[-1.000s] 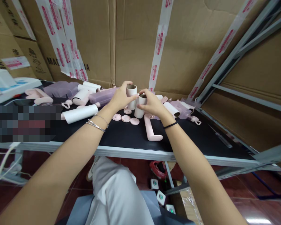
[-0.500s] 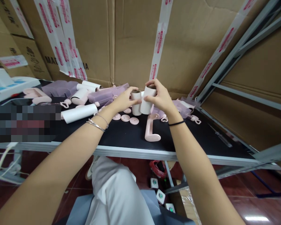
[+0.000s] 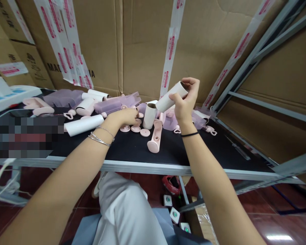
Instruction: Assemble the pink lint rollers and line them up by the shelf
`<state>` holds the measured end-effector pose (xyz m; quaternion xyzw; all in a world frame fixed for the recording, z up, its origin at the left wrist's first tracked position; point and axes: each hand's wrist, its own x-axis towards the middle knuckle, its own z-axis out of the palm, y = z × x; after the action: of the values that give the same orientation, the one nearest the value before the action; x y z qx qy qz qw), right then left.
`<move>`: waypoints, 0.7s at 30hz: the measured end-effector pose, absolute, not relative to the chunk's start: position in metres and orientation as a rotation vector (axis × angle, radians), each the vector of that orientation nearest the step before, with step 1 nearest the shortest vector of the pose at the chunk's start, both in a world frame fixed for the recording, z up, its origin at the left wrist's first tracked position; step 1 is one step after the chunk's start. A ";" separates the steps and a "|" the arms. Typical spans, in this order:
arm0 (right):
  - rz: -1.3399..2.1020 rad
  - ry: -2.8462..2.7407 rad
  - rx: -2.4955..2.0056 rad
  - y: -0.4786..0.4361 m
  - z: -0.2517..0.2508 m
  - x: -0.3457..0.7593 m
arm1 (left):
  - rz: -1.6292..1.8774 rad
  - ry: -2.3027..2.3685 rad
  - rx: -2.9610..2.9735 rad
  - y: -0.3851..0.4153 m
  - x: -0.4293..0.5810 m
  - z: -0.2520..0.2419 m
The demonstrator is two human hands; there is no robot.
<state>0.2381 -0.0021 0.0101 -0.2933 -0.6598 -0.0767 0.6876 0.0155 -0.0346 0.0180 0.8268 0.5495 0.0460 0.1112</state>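
Observation:
My right hand (image 3: 186, 100) grips a white tube (image 3: 169, 98) with a brown inside, tilted above the table. A second white tube (image 3: 149, 116) stands upright on the black mat, just below and left of it. My left hand (image 3: 129, 117) reaches down among several small round pink discs (image 3: 145, 132), its fingers closed around the edge of one disc (image 3: 137, 122), partly hidden. A pink bracket-like piece (image 3: 156, 136) with rounded ends lies in front of the upright tube.
To the left lie a white tube (image 3: 84, 125), translucent purple trays (image 3: 63, 98) and pink parts (image 3: 43, 110). A screwdriver (image 3: 241, 151) lies on the right. Cardboard (image 3: 142, 44) stands behind the table; a metal frame (image 3: 255, 68) rises at the right.
My right hand has lifted its tube and tilted it. The left hand has let go of the other tube, now standing, and moved left to the discs. The pink bracket-like piece has turned.

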 end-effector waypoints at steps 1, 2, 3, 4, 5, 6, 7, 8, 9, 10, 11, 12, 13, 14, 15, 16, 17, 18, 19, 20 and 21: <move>-0.202 -1.480 -0.650 -0.001 0.010 0.239 | 0.075 1.648 2.441 -0.033 0.016 0.017; -0.229 -1.485 -0.644 0.001 0.009 0.239 | 0.031 1.669 2.459 -0.031 0.017 0.015; -0.254 -1.490 -0.639 0.002 0.008 0.240 | 0.013 1.684 2.479 -0.028 0.019 0.012; -0.276 -1.496 -0.635 0.003 0.007 0.241 | 0.025 1.694 2.502 -0.026 0.020 0.010; -0.293 -1.500 -0.631 0.005 0.006 0.241 | 0.044 1.704 2.519 -0.023 0.021 0.008; -0.302 -1.503 -0.627 0.006 0.005 0.242 | 0.062 1.713 2.524 -0.021 0.023 0.007; -0.304 -1.507 -0.623 0.007 0.004 0.242 | 0.076 1.720 2.517 -0.019 0.023 0.006; -0.301 -1.511 -0.616 0.008 0.003 0.243 | 0.080 1.733 2.494 -0.018 0.024 0.005; -0.300 -1.516 -0.607 0.009 0.002 0.243 | 0.081 1.747 2.465 -0.017 0.024 0.004; -0.307 -1.518 -0.598 0.010 0.001 0.243 | 0.087 1.760 2.436 -0.016 0.023 0.003; -0.324 -1.518 -0.590 0.010 0.001 0.243 | 0.105 1.772 2.413 -0.016 0.023 0.002; -0.348 -1.515 -0.583 0.010 0.000 0.243 | 0.134 1.775 2.396 -0.015 0.022 0.002; -0.373 -1.508 -0.578 0.009 0.001 0.243 | 0.172 1.763 2.380 -0.015 0.021 0.001; -0.388 -1.499 -0.572 0.009 0.001 0.242 | 0.230 1.740 2.353 -0.015 0.020 0.000; -0.389 -1.491 -0.567 0.008 0.002 0.242 | 0.326 1.719 2.308 -0.015 0.018 0.000; -0.373 -1.484 -0.560 0.006 0.003 0.241 | 0.476 1.706 2.240 -0.014 0.017 0.000; -0.346 -1.476 -0.553 0.004 0.004 0.239 | 0.675 1.692 2.149 -0.013 0.017 0.001; -0.311 -1.467 -0.546 0.003 0.005 0.237 | 0.906 1.662 2.039 -0.011 0.017 0.003; -0.274 -1.459 -0.540 0.000 0.006 0.235 | 1.148 1.609 1.915 -0.010 0.017 0.005; -0.239 -1.455 -0.534 -0.002 0.006 0.232 | 1.367 1.527 1.787 -0.009 0.019 0.008; -0.210 -1.456 -0.530 -0.004 0.007 0.229 | 1.534 1.421 1.672 -0.007 0.021 0.011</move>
<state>0.2290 -0.0040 0.0066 -0.2388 -0.6560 -0.0945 0.7097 0.0211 -0.0072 0.0109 0.6076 0.5167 0.5576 0.2301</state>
